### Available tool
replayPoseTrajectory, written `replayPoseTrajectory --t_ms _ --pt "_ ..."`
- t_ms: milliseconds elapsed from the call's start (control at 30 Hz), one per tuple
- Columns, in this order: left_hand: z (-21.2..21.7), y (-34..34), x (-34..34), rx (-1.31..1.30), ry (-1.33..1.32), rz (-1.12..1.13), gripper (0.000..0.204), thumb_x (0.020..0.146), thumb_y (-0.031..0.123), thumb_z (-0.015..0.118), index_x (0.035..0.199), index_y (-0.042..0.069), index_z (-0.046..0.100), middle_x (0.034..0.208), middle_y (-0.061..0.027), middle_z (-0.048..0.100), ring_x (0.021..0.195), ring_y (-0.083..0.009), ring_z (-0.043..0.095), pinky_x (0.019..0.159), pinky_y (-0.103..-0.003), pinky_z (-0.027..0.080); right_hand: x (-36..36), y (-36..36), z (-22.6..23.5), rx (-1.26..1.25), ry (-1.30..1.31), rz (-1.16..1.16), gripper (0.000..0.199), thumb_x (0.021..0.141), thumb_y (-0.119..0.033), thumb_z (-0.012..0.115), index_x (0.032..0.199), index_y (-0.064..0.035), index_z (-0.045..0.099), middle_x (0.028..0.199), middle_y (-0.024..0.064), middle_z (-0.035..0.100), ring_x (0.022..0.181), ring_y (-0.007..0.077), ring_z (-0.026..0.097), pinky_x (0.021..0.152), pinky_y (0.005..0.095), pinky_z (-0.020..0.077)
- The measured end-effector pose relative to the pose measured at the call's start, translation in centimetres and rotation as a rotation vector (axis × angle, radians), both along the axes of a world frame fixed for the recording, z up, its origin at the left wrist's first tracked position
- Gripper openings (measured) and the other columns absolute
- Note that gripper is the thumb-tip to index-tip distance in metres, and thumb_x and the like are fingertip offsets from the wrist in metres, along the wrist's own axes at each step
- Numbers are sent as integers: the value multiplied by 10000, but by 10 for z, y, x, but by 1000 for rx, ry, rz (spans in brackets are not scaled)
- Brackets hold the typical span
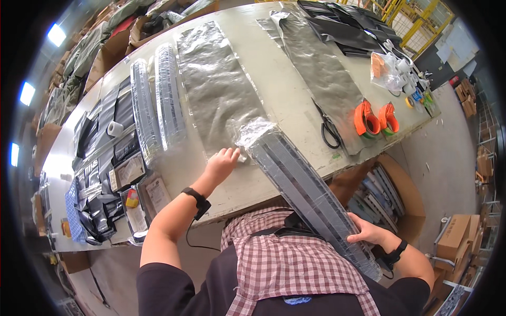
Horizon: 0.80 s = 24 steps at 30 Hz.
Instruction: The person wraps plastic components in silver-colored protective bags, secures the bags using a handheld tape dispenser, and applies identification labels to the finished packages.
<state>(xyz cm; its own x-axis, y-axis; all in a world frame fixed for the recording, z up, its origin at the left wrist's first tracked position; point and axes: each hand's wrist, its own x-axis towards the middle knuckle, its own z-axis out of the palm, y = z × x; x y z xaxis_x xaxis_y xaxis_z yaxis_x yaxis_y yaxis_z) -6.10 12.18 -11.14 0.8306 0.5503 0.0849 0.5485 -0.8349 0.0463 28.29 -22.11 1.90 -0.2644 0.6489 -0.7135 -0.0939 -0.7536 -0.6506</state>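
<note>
A long, flat bundle of grey strips (pixel 308 184) wrapped in clear film slants from the table down across my body. My right hand (pixel 366 230) grips its lower part, thumb on top. Crumpled clear film (pixel 255 130) covers its far end, which lies over a silvery sheet (pixel 217 79) on the table. Beside that end, my left hand (pixel 222 162) has its fingers bent together at the sheet's near edge, by a loose bit of film; what they pinch is too small to make out.
Two film-wrapped bundles (pixel 168 100) lie left, near black packages (pixel 113 116) and small trays (pixel 153 195). On the right are another silvery sheet (pixel 316 68), black scissors (pixel 330 131) and orange tape dispensers (pixel 366 120). A carton (pixel 414 203) of strips stands below the table edge.
</note>
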Motion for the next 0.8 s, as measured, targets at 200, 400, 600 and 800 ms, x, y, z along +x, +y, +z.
replayPoseTrajectory --t_ms 200,400,600,800 --pt "9 -3 -13 293 65 -159 265 778 149 550 1029 72 587 1125 -114 572 1052 -274 539 885 -454 442 2 -1 -1 -1 -27 15 927 680 -276 795 1387 -50 240 1319 105 392 1227 204 371 1031 337 291" --pt "6 -6 -13 274 268 -64 140 721 142 572 823 68 632 944 -92 581 919 -247 551 780 -400 455 5 -1 1 -32 -30 2 931 678 -279 796 1388 -50 238 1320 106 390 1226 202 372 1029 332 292" --pt "47 17 20 373 287 -136 36 654 106 601 644 125 630 756 -12 550 792 -197 542 654 -327 438 8 5 5 -16 -29 12 914 685 -259 792 1384 -48 242 1312 96 391 1226 187 368 1029 322 287" --pt "23 56 4 -91 145 40 129 638 188 709 679 85 642 803 -45 596 816 -234 601 656 -349 489 6 8 4 0 -16 4 894 684 -248 794 1375 -59 259 1289 85 403 1206 182 376 1023 321 290"
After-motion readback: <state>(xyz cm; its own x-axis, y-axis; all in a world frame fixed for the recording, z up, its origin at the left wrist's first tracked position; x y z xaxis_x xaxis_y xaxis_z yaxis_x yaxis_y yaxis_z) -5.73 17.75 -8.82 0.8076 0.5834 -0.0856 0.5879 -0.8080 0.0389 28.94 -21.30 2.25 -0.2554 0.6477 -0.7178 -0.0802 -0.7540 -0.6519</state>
